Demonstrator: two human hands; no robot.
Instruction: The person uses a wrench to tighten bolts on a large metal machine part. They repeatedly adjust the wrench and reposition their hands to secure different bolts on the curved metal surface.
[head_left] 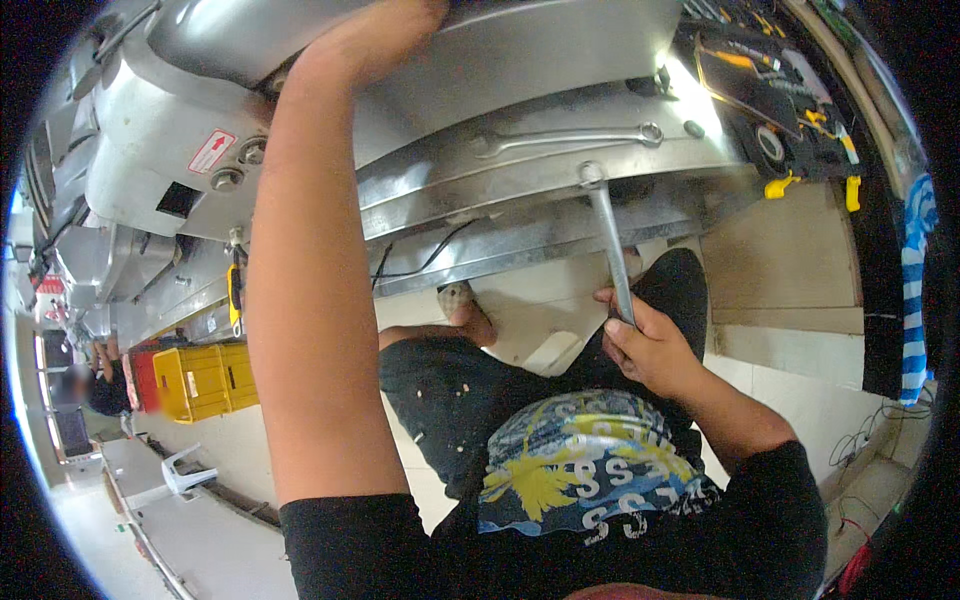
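Observation:
My right hand [648, 346] is closed around the lower shaft of a steel wrench [612, 240]. The ring end of that wrench points up and lies over the front edge of a metal ledge [690, 175]. Behind it, a second, combination wrench [570, 138] rests lengthwise on the ledge. My left arm reaches far forward across the machine, and my left hand [395, 25] is at the upper edge of the view against the metal body; its fingers are hidden. Left of that forearm is a pale machine housing [150, 140] with large bolts [228, 179].
At the right, a black tool case [765, 110] with yellow latches stands open, holding several tools. A yellow-handled tool [235, 295] hangs by the machine. A yellow crate [205, 380] stands at the left, and a person [105, 385] is farther off. A black cable [430, 255] hangs below the ledge.

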